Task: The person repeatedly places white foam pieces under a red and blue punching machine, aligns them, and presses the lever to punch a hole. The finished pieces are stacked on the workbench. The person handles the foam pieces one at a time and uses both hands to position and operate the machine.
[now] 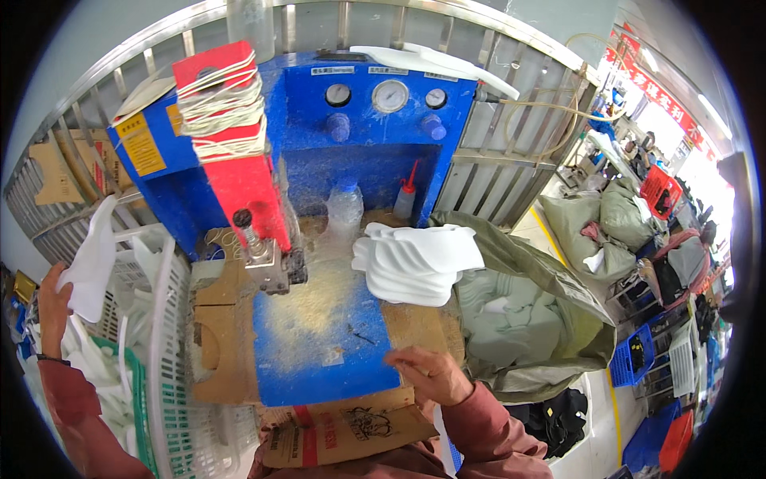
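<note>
At the far left, my left hand [54, 307] grips a white insole-shaped piece [94, 259] by its lower edge, holding it above a white plastic basket [163, 351]. My right hand [431, 374] is over the near right edge of a blue work board [319, 371], its fingers loosely bent and nothing visible in them. Pale dust [307, 299] covers much of the board. Beyond the board, a stack of similar white pieces [419, 263] lies to the right of the machine's red arm [239, 188], which is wound with cream cord.
A blue machine housing [375, 132] with gauges stands at the back. Under it are a clear bottle [345, 211] and a red-tipped squeeze bottle [405, 199]. An open green sack [558, 319] holds pale pieces on the right. A brown paper sheet [347, 435] covers my lap.
</note>
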`<state>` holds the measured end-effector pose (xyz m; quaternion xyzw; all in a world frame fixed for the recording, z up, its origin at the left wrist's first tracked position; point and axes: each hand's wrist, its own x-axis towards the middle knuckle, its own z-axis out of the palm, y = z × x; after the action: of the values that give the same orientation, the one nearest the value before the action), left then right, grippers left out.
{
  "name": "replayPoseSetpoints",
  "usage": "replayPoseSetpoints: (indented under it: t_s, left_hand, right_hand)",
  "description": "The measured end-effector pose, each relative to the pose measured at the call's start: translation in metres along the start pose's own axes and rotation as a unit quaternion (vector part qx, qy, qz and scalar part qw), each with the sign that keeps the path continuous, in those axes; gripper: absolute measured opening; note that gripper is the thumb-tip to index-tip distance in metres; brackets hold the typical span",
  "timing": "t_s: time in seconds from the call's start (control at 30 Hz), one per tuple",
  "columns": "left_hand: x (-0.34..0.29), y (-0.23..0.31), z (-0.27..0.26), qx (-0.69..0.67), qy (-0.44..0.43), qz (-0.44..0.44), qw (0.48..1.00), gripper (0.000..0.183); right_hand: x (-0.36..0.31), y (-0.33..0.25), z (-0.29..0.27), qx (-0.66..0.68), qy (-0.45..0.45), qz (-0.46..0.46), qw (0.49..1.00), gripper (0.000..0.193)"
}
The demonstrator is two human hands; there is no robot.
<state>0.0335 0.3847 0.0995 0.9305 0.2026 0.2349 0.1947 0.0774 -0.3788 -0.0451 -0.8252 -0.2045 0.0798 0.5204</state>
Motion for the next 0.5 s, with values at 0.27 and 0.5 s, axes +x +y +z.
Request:
replayPoseSetpoints:
  t_s: [0.27,0.5]
  left_hand:
    - [0.081,-0.097,0.051,0.463,0.096,0.018,0.881,0.076]
    - [0.046,-0.049,0.092,0.403,-0.021,-0.045,0.914,0.097]
  right_hand:
    - [0.079,0.030,-0.058,-0.279,0.234,-0.093,0.927,0.041]
    - [0.116,0.100,-0.085,-0.453,0.182,-0.013,0.873,0.058]
